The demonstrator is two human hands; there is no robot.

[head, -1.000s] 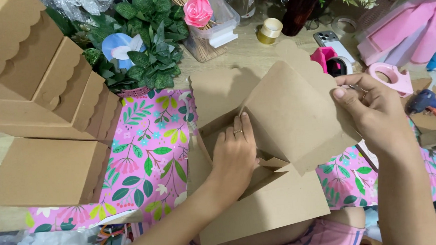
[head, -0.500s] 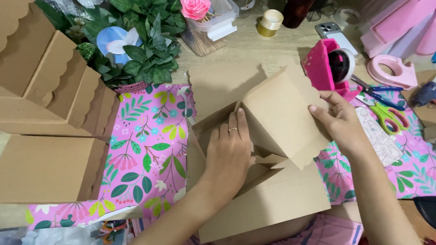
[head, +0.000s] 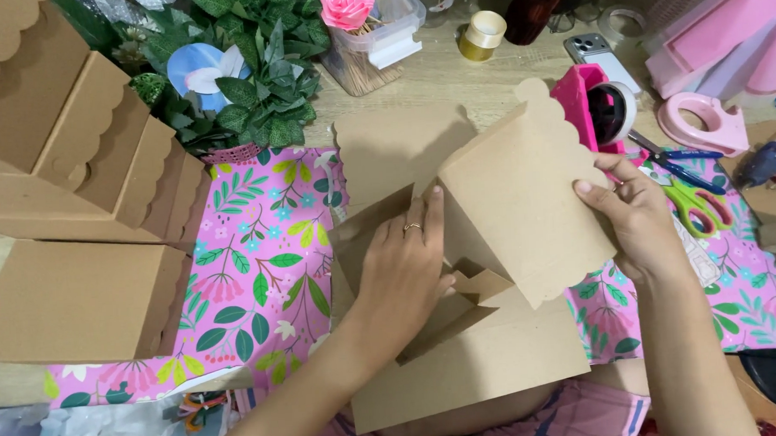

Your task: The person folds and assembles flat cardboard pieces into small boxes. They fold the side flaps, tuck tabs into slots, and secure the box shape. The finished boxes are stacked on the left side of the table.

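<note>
2 hands are on the brown cardboard box blank [head: 486, 266], which sits low and centre over the pink floral paper [head: 260, 276], partly folded. Left hand [head: 403, 274] is flat, fingers stretched and close together, palm pressing down into the inside of the blank where the small inner tabs meet; a ring shows on 1 finger. Right hand [head: 637, 224] is curled round the right edge of the scalloped flap [head: 523, 203], thumb on the front face and fingers behind, holding that panel tilted up.

Off to the left, a stack of finished scalloped boxes [head: 72, 162] and 1 plain brown box [head: 73, 301] below it, well apart from the hands. Just beyond the right hand stands a pink tape dispenser [head: 597, 104], with green-handled scissors [head: 693, 205] lying beside the wrist. Farther right, a second, paler pink tape dispenser [head: 706, 121] and a blue glue gun [head: 769, 162]. Up top, green leaves [head: 251, 67], a pink rose [head: 345, 2] in a clear tub, a roll of gold tape [head: 483, 35] and a phone [head: 594, 52] on the wooden table [head: 434, 72].
</note>
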